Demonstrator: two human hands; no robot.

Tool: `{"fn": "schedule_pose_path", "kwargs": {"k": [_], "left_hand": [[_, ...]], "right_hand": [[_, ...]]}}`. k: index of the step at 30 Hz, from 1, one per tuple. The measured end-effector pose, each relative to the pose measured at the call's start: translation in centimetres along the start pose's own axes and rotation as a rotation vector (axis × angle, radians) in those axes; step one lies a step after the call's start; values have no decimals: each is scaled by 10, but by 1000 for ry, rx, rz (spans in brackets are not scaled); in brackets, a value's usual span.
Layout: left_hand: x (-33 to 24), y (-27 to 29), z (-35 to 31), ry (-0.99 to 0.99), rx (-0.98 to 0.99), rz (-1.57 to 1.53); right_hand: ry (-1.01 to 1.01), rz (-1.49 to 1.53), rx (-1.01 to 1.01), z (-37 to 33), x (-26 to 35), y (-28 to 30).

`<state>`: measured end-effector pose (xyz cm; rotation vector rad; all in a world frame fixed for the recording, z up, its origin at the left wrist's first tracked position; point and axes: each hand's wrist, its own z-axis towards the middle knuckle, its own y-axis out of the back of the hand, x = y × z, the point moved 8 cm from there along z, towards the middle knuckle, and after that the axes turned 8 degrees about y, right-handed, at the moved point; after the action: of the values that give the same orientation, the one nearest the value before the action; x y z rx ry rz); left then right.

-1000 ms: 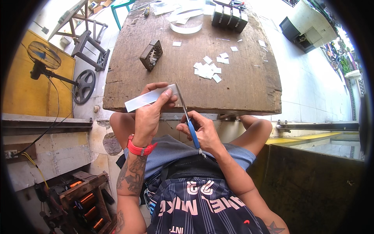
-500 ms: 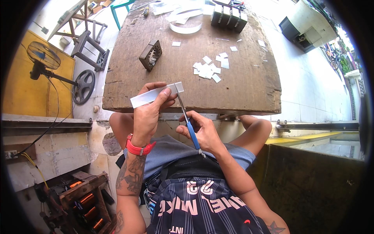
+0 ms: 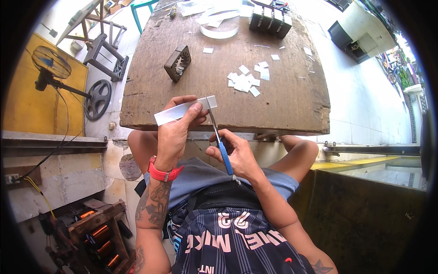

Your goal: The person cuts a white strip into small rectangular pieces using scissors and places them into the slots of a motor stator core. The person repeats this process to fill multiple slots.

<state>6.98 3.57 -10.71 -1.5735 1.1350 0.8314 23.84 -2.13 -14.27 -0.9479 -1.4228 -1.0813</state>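
The left hand [image 3: 177, 128] pinches the white strip [image 3: 171, 115], probably steadying its end against the scissors [image 3: 224, 154], which the right hand [image 3: 241, 156] holds in a curled grip.

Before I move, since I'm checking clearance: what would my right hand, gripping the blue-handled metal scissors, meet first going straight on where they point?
Probably the flat, white rectangular strip in your left hand: the scissors cross it in this view, though depth leaves actual contact unclear.

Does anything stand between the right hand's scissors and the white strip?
Nothing visible: the right hand holds blue-handled scissors with blades across the white strip near its right end, which the left hand holds.
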Motion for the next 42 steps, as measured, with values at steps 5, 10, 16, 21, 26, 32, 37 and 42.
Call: {"fn": "schedule_pose_path", "kwargs": {"k": [5,10,16,21,26,32,37,42], "left_hand": [[1,0,0,14,9,5],[1,1,-1,0,-13,-2],[-1,3,-5,61,16,-165],[-7,7,-4,15,-37,-44],[-1,5,-3,55,1,-85],[2,6,-2,89,7,-104],[2,2,-1,69,-2,-87],[-3,2,-2,34,-23,-64]], "right_hand": [[-41,31,4,-2,0,-2],[-21,106,-24,-4,3,-6],[-53,70,-20,-6,-2,-3],[-1,75,-16,-7,-1,-1],[-22,208,2,-3,-2,-3],[-100,405,18,0,-2,-9],[-128,263,10,5,-9,-8],[-94,194,3,1,-14,-3]]}}
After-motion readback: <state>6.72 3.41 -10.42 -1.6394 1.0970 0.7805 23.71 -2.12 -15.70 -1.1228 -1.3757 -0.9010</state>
